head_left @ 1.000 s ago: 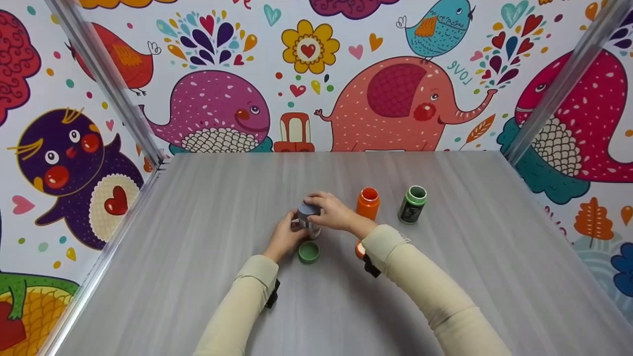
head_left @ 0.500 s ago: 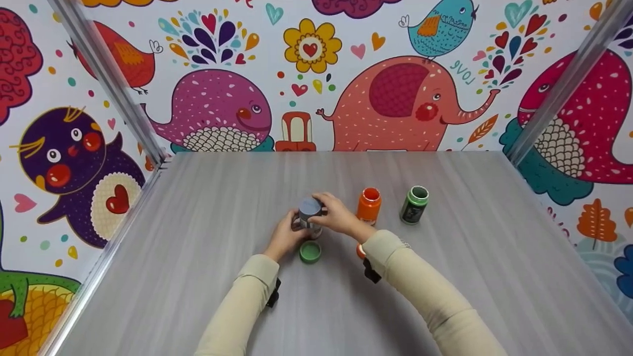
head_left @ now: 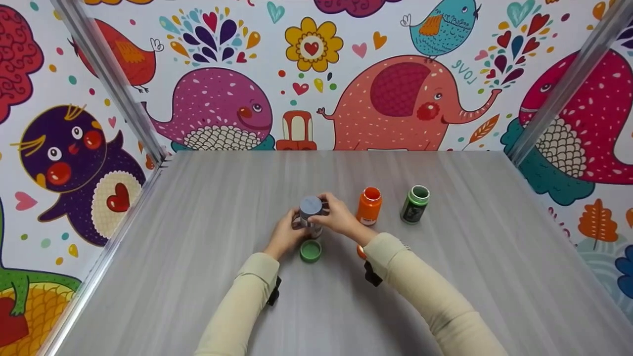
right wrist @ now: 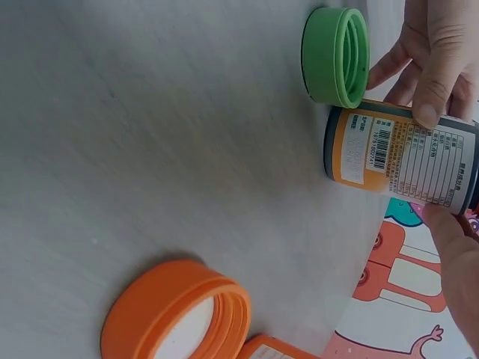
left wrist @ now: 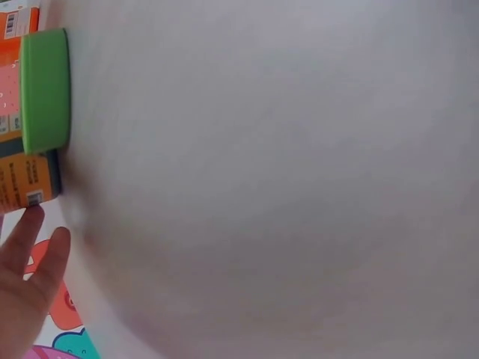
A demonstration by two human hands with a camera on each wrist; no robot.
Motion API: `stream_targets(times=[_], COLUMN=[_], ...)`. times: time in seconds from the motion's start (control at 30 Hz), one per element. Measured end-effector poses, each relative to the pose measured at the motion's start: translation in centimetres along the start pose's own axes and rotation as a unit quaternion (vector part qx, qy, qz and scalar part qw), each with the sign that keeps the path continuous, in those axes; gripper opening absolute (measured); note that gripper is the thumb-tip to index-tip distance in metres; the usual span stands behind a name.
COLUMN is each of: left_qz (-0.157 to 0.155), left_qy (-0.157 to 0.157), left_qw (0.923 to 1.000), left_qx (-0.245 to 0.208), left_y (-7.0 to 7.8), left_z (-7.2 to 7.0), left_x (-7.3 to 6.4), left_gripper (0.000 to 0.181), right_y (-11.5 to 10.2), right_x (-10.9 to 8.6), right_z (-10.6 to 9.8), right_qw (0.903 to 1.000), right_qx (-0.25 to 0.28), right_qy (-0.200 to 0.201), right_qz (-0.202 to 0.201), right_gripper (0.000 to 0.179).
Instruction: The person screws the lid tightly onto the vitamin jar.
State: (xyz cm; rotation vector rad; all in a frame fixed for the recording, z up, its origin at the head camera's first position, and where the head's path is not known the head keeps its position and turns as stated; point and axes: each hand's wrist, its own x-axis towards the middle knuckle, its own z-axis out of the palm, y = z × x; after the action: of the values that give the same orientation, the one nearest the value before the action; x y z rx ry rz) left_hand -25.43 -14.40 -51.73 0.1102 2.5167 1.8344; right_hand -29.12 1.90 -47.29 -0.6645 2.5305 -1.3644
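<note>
Upright on the table, a bottle [right wrist: 419, 153] with an orange, grey and white barcode label wears a grey-blue lid [head_left: 310, 204]. My left hand [head_left: 287, 233] grips its body from the left, the thumb pressed on the label in the right wrist view. From the right, my right hand [head_left: 339, 215] holds the lid's edge, thumb in front and fingers behind. Just in front of the bottle lies a green lid [head_left: 310, 251], its hollow side up. An open orange bottle [head_left: 369, 205] stands beyond my right wrist.
To the right of the orange bottle stands an open dark bottle with a green rim [head_left: 415, 205]. An orange lid [right wrist: 176, 310] lies near my right wrist, partly hidden by the sleeve in the head view. Patterned walls [head_left: 306, 89] border the table [head_left: 222, 198].
My right fingers have drawn back from across the grey-blue lid's top to its right edge, so more of the top shows. My left hand keeps its grip on the bottle.
</note>
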Motion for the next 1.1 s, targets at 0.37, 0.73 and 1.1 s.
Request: stream_targets(times=[0.37, 0.73, 1.1], left_qz=[0.005, 0.007, 0.011], left_qy=[-0.005, -0.010, -0.013], left_qw=[0.9999, 0.9999, 0.9999], left_qx=[0.012, 0.012, -0.002], left_y=[-0.1, -0.1, -0.2], left_z=[-0.2, -0.1, 0.0], left_x=[0.0, -0.1, -0.1], left_gripper=[0.051, 0.051, 0.053], right_y=[-0.2, -3.1, -3.0], right_x=[0.0, 1.0, 1.2], right_z=[-0.8, -2.7, -2.1], right_qw=[0.9989, 0.9598, 0.9575], right_qx=[0.018, -0.178, -0.237], right_qy=[-0.043, -0.161, -0.109], right_qz=[0.006, -0.145, -0.124], right_gripper=[0.077, 0.045, 0.045])
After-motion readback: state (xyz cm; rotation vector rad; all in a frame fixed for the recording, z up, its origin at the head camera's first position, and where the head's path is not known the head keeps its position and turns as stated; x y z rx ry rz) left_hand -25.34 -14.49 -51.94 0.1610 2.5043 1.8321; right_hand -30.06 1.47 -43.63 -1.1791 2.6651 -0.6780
